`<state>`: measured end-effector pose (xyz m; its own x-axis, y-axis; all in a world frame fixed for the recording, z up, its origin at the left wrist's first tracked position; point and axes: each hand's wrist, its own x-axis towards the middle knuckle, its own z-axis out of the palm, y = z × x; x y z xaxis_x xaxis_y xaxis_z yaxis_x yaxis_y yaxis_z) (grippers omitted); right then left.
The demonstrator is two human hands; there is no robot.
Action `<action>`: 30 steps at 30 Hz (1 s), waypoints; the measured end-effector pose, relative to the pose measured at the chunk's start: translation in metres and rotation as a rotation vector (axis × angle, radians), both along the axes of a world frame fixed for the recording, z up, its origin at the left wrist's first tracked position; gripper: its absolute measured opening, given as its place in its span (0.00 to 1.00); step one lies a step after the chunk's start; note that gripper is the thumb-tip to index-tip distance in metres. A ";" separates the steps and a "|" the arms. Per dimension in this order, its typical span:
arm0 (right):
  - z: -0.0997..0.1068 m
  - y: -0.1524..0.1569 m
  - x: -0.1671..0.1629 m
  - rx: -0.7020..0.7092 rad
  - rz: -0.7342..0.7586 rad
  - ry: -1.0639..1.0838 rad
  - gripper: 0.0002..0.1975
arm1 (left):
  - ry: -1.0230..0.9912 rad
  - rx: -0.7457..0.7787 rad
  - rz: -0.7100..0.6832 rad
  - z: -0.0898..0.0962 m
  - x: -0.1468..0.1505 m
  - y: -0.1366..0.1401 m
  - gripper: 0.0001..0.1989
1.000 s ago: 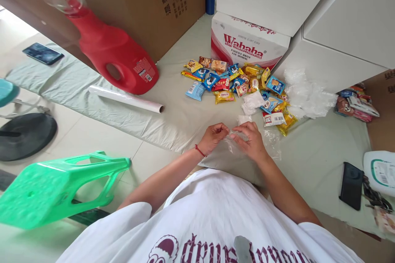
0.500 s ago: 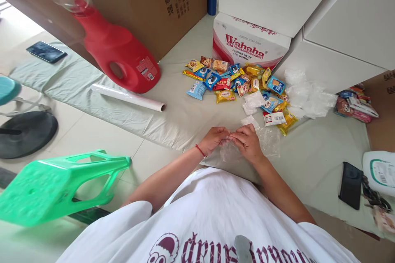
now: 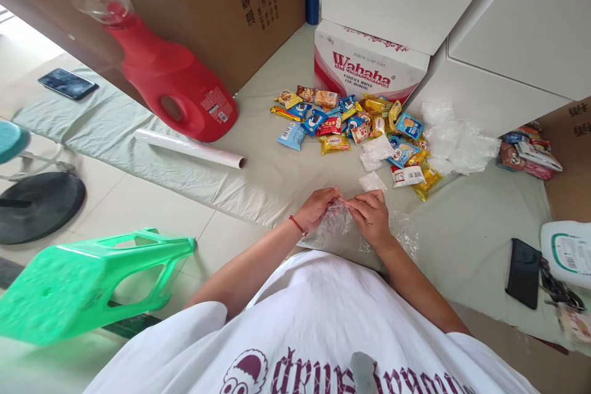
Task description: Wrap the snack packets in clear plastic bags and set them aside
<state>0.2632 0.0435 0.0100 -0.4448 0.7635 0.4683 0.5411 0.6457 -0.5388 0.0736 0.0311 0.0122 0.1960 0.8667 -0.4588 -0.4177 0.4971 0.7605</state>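
Note:
In front of my chest, my left hand [image 3: 319, 209] pinches the top of a clear plastic bag [image 3: 333, 229]. My right hand [image 3: 370, 217] grips the same bag just beside it, with the fingertips of both hands nearly meeting. The crumpled film hangs below my fingers. Under my right wrist lies another clear plastic bag [image 3: 405, 231] on the cloth. A small white folded packet [image 3: 372, 181] rests just beyond my right hand. Farther off is a pile of wrapped snacks [image 3: 330, 126] in blue, yellow and red, beside a heap of clear plastic bags [image 3: 462, 141].
A white Wahaha box [image 3: 369, 64] stands behind the snacks. At left are a red jug [image 3: 175, 80], a white roll [image 3: 189, 149] and a green stool [image 3: 96, 283]. To the right lie a black phone [image 3: 523, 274], keys [image 3: 561, 289] and a white container [image 3: 567, 252].
The bag's film hangs more visibly between my hands, puffed out below the left fingers. Both hands keep their pinch in nearly the same place. The view has shifted slightly.

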 end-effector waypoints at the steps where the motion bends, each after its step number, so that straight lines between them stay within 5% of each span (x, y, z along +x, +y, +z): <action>1: 0.000 0.001 0.000 -0.024 -0.001 -0.007 0.09 | -0.013 -0.007 -0.039 0.001 -0.001 -0.001 0.23; 5: 0.001 0.003 -0.001 -0.091 0.005 -0.018 0.10 | 0.015 0.049 -0.080 0.002 -0.004 -0.004 0.16; 12: -0.003 -0.001 -0.001 -0.047 -0.021 -0.035 0.10 | 0.006 0.039 0.074 -0.007 -0.001 -0.004 0.14; 16: 0.009 -0.010 0.005 -0.005 0.048 -0.008 0.10 | 0.006 -0.090 0.194 -0.008 -0.007 -0.001 0.12; 22: 0.035 -0.040 0.031 -0.147 0.318 -0.069 0.14 | -0.081 -0.172 0.371 -0.005 -0.040 0.001 0.10; 30: 0.025 -0.070 0.071 -0.336 0.301 -0.174 0.08 | -0.147 -0.145 0.606 -0.010 -0.069 -0.005 0.09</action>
<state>0.3338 -0.0268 0.0349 -0.7190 0.6852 0.1169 0.4574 0.5930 -0.6626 0.0050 0.0264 0.0022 -0.2396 0.7746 -0.5853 -0.7516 0.2336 0.6169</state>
